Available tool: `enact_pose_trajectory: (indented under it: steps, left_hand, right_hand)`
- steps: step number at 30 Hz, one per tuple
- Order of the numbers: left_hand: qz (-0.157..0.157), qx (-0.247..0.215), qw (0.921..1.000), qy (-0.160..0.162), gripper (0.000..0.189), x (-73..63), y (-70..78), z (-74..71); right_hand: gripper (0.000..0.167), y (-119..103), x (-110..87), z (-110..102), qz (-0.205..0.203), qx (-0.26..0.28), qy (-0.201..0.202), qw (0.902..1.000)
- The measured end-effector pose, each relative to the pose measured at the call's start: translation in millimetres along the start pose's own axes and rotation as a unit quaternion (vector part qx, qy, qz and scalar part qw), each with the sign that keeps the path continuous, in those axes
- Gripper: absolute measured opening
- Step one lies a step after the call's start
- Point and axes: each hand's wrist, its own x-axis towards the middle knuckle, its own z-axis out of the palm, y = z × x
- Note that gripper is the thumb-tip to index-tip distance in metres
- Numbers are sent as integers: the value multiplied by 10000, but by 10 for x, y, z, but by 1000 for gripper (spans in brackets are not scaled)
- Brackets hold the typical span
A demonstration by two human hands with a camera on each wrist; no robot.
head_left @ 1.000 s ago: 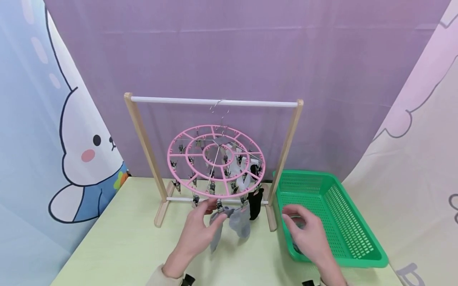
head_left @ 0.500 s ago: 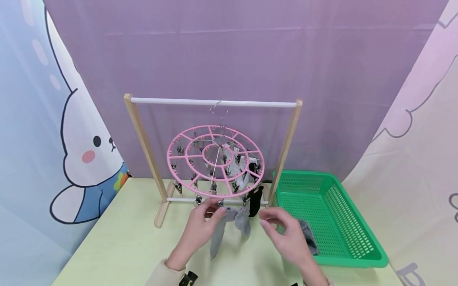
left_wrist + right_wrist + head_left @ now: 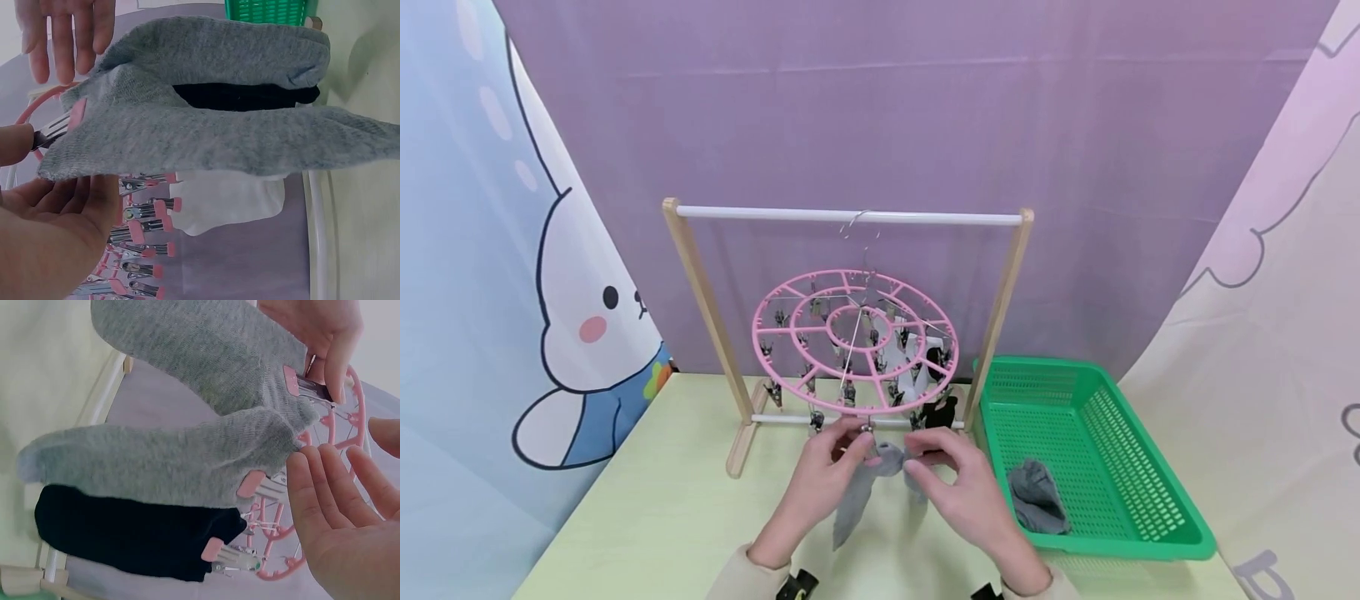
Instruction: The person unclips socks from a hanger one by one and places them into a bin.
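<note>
My left hand [image 3: 823, 475] is at the front rim of the pink round clip hanger [image 3: 775, 331]. Between thumb and fingers it pinches a metal clip [image 3: 53, 130] with pink tips, which is on the cuff of a grey sock [image 3: 219, 137]. A second grey sock [image 3: 150, 459] hangs beside it from another clip [image 3: 251, 483], and a black sock [image 3: 125, 531] hangs past that. My right hand [image 3: 958, 487] is next to the socks; in the right wrist view its fingers are extended near the second sock's cuff, the thumb apart. Whether they touch the cuff, I cannot tell.
The hanger hooks onto a white bar [image 3: 760, 213] between wooden posts. White socks [image 3: 895, 354] hang towards the back right of it. To the right stands a green basket [image 3: 1150, 467] with a dark grey cloth item [image 3: 1037, 497] inside. A purple curtain [image 3: 925, 117] is behind.
My right hand has moved left from the basket to the hanging grey socks, uncovering the dark grey item. My left hand stays at the clip, shifting slightly right.
</note>
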Motion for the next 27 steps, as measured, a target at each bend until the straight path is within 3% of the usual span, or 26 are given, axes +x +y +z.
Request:
enact_pose_trajectory:
  steps: [9,16,27]
  left_hand:
    - [-100,-198,9991,-364,22,-8,55,-23]
    - [-43,-287,9987,-414,23,-18,63,-7]
    - [-127,-447,9982,-384,22,-23,79,0]
  right_hand:
    - [26,18,59,63,116,-5,-178,9998]
    - [27,67,60,129,267,-28,-385,9989]
    - [17,160,26,201,1118,247,-605,9916]
